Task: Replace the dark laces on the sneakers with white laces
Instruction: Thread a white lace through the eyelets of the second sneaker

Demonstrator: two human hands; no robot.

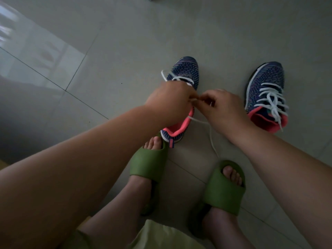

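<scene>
Over the left sneaker [181, 97] on the floor, our left hand [168, 103] and right hand [224, 110] pinch its white lace [210, 133]; a tug could unthread it, we judge.

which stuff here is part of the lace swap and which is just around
Part of the job:
left sneaker, half laced
its white lace, pinched by left hand and right hand
right sneaker, already laced white

Just around:
green slippers on the person's feet
tiled floor
</scene>
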